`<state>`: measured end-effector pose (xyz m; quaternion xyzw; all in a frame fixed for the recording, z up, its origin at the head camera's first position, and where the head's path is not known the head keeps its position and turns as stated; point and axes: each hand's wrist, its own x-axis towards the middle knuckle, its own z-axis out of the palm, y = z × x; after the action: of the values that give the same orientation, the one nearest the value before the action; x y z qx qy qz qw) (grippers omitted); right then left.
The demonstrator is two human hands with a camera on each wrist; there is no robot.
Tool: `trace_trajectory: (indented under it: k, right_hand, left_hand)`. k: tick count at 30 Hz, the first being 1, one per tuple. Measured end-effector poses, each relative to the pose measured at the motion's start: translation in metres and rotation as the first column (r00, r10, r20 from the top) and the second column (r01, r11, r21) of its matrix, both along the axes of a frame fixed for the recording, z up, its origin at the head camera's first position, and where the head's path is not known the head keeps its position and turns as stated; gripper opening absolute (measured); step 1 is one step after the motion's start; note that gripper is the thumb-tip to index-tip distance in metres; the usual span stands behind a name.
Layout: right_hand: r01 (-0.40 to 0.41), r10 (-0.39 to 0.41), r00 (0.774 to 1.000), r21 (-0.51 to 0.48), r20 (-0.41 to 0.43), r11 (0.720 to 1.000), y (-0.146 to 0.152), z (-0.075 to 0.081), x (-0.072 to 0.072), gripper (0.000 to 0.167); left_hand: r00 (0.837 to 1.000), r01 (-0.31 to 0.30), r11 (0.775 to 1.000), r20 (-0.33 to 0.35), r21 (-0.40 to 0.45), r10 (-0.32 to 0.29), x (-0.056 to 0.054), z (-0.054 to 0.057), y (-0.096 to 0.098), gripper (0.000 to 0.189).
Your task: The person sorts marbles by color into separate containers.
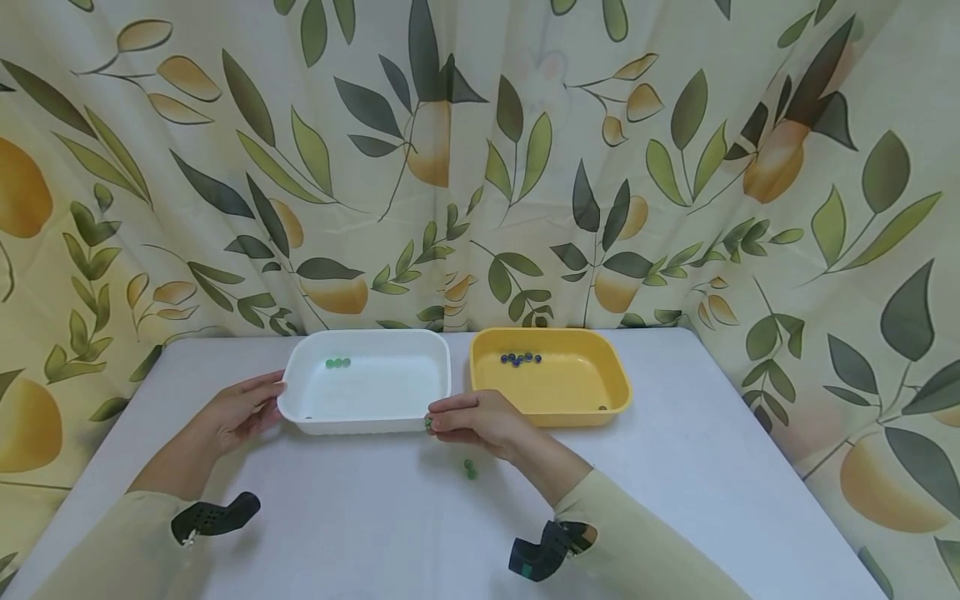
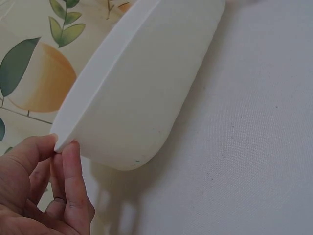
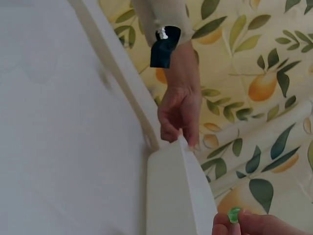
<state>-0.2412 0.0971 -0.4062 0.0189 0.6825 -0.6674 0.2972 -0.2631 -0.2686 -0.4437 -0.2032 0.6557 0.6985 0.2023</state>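
Note:
My left hand (image 1: pixel 238 412) pinches the rim at the left end of a white plastic basin (image 1: pixel 360 426); in the left wrist view the thumb and fingers (image 2: pixel 72 164) clasp its edge. Between the fingertips of my right hand (image 1: pixel 483 423) is a green marble (image 3: pixel 234 214), held at the basin's front right corner. A short row of green marbles (image 1: pixel 337 363) lies inside the white basin. A few more green marbles (image 1: pixel 470 470) lie on the table, just below the right hand.
To the right of the white basin stands a yellow basin (image 1: pixel 555 417) with several dark blue marbles (image 1: pixel 516 358) and one small dark marble (image 1: pixel 602 408) near its front right corner. A white cloth covers the table (image 1: pixel 360 525). Behind hangs a leaf-and-fruit patterned curtain (image 1: pixel 517 242).

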Motion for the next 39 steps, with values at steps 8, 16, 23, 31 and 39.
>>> trace_trajectory:
  k: [8,16,23,31,39]
  right_hand:
    - [0.039,-0.038,0.999,-0.025,0.016,0.999,-0.012,0.003,-0.013,0.032]
    - [0.086,-0.084,0.995,-0.031,0.045,0.996,-0.024,0.005,-0.028,0.031]
    - [0.119,-0.116,0.990,-0.033,0.080,0.992,-0.029,0.002,-0.036,0.027]
    - [0.141,-0.140,0.987,-0.013,0.083,0.990,-0.036,-0.001,-0.045,0.030]
    - [0.156,-0.154,0.982,-0.009,0.111,0.988,-0.045,-0.002,-0.053,0.035]
  left_hand:
    - [1.000,0.020,1.000,-0.008,0.012,-0.020,0.001,0.002,0.000,0.066]
    - [1.000,0.028,1.000,-0.008,-0.009,-0.028,0.001,0.001,-0.001,0.068]
    - [1.000,0.022,1.000,-0.003,-0.014,-0.022,0.001,0.001,-0.001,0.068]
    - [1.000,0.012,1.000,0.006,-0.017,-0.012,0.000,0.001,-0.001,0.067]
    - [1.000,0.004,1.000,-0.001,0.009,-0.004,0.000,0.000,0.000,0.067]
